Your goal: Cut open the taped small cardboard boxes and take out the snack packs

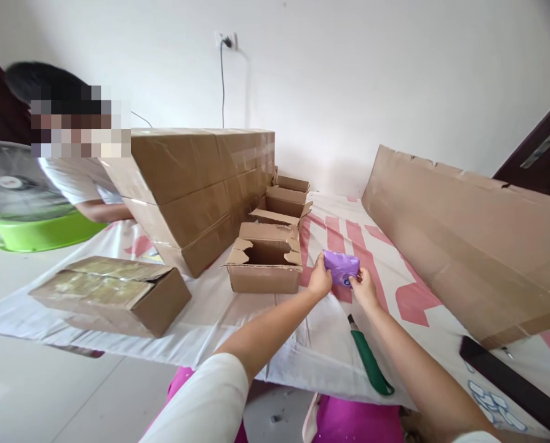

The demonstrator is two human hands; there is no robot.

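Between my two hands is a small purple packet, held above the cloth-covered table. My left hand grips its left edge with closed fingers. At its lower right corner, near a round dark blue mark, my right hand pinches it. What the packet contains is hidden. Just left of my left hand stands an open cardboard box with notched flaps; its inside is dark. A utility knife with a green handle lies below my hands, its blade end pointing away from me.
Stacked cardboard boxes form a wall at left, with more open boxes beside it. A taped box sits front left. Rightward are a large cardboard panel and a black phone. A person leans behind the stack near a fan.
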